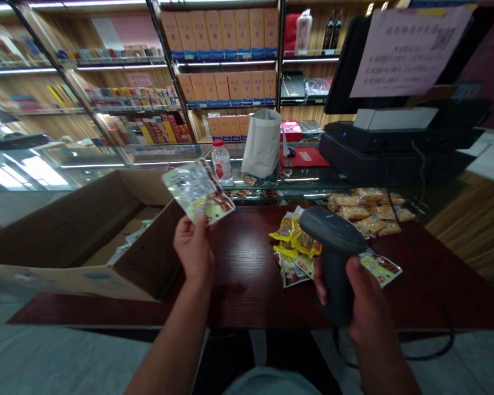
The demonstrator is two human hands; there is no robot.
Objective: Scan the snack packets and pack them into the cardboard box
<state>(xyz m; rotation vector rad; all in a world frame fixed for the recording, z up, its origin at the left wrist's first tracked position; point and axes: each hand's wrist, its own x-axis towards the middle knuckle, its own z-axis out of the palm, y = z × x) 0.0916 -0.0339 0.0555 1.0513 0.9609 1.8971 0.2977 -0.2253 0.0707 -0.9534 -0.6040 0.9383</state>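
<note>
Pinched by its lower edge, a flat green-and-white snack packet [198,192] is held up in my left hand [194,249], near the right side of an open cardboard box [148,274]. My right hand [366,302] is wrapped round the handle of a dark grey barcode scanner [333,236], whose head points left and away from me. Behind and left of the scanner lies a pile of yellow snack packets [292,236] on the dark red table [247,274]. Another green packet [382,267] lies partly hidden behind my right hand.
Wrapped bread-like packs [366,211] lie at the back right. A glass counter holds a red-capped bottle [221,162], a white paper bag [262,144] and a black till [395,148] with a monitor. The scanner's cable [448,329] loops at the right. Stocked shelves stand behind.
</note>
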